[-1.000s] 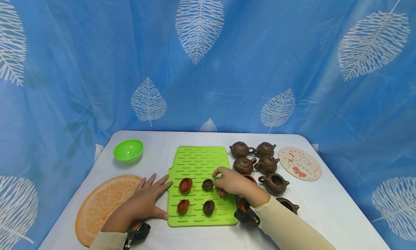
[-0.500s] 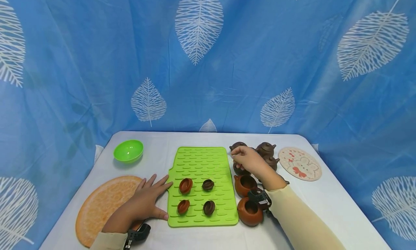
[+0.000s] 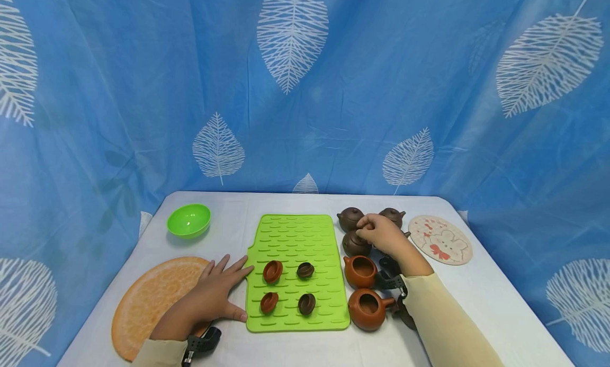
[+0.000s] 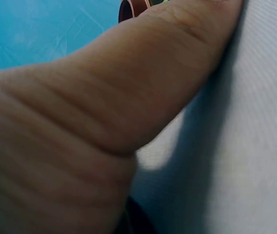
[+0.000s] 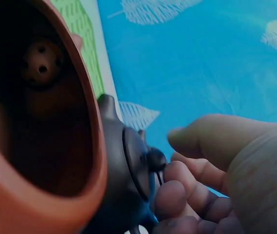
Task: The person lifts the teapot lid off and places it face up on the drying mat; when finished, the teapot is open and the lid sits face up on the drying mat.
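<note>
My left hand (image 3: 214, 295) lies flat with spread fingers, its fingertips and thumb at the left edge of the green mat (image 3: 295, 234). On that mat rest two reddish-brown lids (image 3: 272, 271) and two dark lids (image 3: 305, 270), apart from one another. My right hand (image 3: 383, 233) is over the dark lidded teapots. In the right wrist view its fingers are loosely bent beside the lid knob (image 5: 156, 160) of a dark teapot (image 5: 119, 161), the thumb held away from them. Two lidless reddish-brown teapots (image 3: 360, 272) stand nearer me; one fills the left of that view.
More dark teapots (image 3: 350, 218) stand at the back right, and others are partly hidden under my right forearm. A rabbit-print round mat (image 3: 440, 240) lies at far right. A green bowl (image 3: 188, 221) and an orange-slice mat (image 3: 152, 298) are on the left.
My right hand has moved from the dark lid on the green mat rightward and back to the dark teapots. The lids stay on the mat. My left hand has not moved.
</note>
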Motion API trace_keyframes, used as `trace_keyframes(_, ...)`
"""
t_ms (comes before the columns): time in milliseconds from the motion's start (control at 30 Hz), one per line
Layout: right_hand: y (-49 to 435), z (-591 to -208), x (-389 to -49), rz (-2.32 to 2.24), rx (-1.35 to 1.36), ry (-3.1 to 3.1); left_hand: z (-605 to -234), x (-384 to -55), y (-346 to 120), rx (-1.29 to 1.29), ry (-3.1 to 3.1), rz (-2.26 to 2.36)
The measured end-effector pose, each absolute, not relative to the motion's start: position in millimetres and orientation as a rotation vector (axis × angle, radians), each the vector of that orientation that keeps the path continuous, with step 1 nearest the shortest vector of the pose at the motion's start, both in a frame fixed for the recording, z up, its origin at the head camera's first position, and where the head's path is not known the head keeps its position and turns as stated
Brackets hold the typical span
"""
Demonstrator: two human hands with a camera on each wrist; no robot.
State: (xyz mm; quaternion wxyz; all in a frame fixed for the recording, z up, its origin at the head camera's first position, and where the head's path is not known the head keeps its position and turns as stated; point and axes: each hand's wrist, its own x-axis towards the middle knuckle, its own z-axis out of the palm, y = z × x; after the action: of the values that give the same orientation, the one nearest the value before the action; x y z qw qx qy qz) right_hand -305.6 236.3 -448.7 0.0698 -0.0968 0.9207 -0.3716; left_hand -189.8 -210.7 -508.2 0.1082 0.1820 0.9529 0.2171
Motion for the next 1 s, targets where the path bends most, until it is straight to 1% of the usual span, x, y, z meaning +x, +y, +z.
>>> trace_keyframes(233, 243, -449, -302, -0.919, -0.386, 2.843, -509, -190, -210, 0.526, 2.799, 0.633)
trace_keyframes(367, 243, -451, -301, -0.891, -0.399, 2.866, -509, -190, -211, 0.527, 2.804, 0.636)
trace_keyframes(867, 242, -458, -300, -0.938, -0.358, 2.907, -509, -191, -212, 0.526, 2.805, 0.628)
trace_keyframes(1000, 245, -459, -299, -1.036, -0.347, 2.883, -509, -191, -210, 0.519, 2.797, 0.63)
